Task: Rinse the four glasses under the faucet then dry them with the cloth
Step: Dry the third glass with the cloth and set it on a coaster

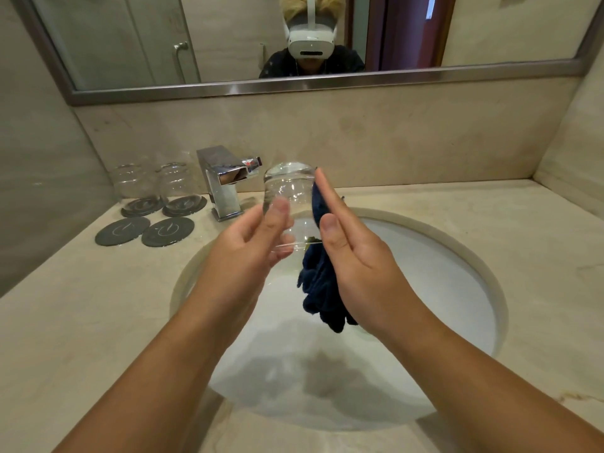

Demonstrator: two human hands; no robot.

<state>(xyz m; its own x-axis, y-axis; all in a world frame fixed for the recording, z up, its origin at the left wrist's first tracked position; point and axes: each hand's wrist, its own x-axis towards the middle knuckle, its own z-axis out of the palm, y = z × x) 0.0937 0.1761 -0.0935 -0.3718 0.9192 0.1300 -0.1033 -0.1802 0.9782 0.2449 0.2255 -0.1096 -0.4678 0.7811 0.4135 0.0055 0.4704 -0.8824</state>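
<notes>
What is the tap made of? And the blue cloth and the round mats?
Tap: looks like chrome-plated metal, mirror-shiny with reflections. Blue cloth: soft fuzzy fabric, probably terry, hanging in floppy folds. Round mats: matte dark grey, maybe rubber or felt; hard to tell.

Left forearm (157,354) and right forearm (474,364): bare along their whole visible length, from the lower edge of the frame up to the wrists. Left hand (258,237) and right hand (353,243): bare; both thumbnails cut short.

Reflection in the mirror (294,86), upper centre of the frame: white headset (311,40) with a rounded front shell and a dark slot low on its front. A white strap (311,8) runs up over the crown. Dark top (281,63) with small pale flecks. Two thin lines run down at the neck; cable or cord, cannot tell.
</notes>
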